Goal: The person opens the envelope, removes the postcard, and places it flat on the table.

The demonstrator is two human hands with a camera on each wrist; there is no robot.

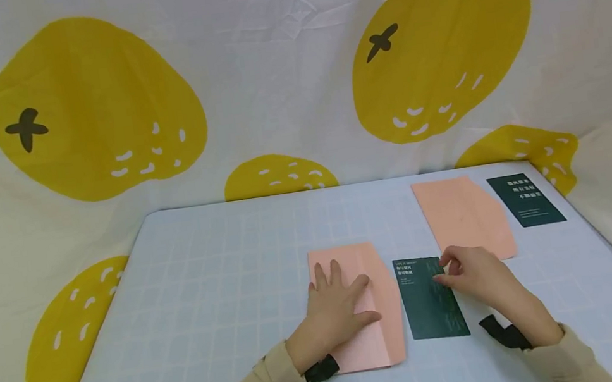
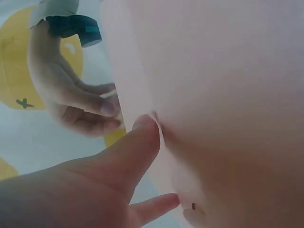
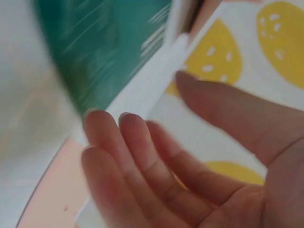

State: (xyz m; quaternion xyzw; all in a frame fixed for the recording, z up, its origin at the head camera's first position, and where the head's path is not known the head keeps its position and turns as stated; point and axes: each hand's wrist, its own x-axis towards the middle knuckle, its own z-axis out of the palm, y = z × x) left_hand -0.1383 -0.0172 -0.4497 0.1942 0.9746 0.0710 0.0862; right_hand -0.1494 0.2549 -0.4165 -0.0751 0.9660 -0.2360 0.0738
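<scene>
A pink envelope (image 1: 390, 333) lies on the table with my left hand (image 1: 333, 310) resting on it, fingers spread. In the left wrist view the thumb (image 2: 142, 142) sits right at an edge of the pink paper (image 2: 228, 71). To the right of the envelope lies a dark green card (image 1: 433, 319) with white print. My right hand (image 1: 479, 271) is at the card's upper right edge, its fingertips overlapping it in the head view. Seen from the right wrist, the thumb (image 3: 213, 99) stands apart from the loosely bent fingers (image 3: 142, 161), close to the green card (image 3: 104, 52).
Farther back on the right lies a second pink envelope (image 1: 461, 216), and beside it another green printed card (image 1: 527, 205). The table (image 1: 209, 292) has a pale checked cover. A white cloth (image 1: 269, 81) with yellow fruit shapes hangs behind it.
</scene>
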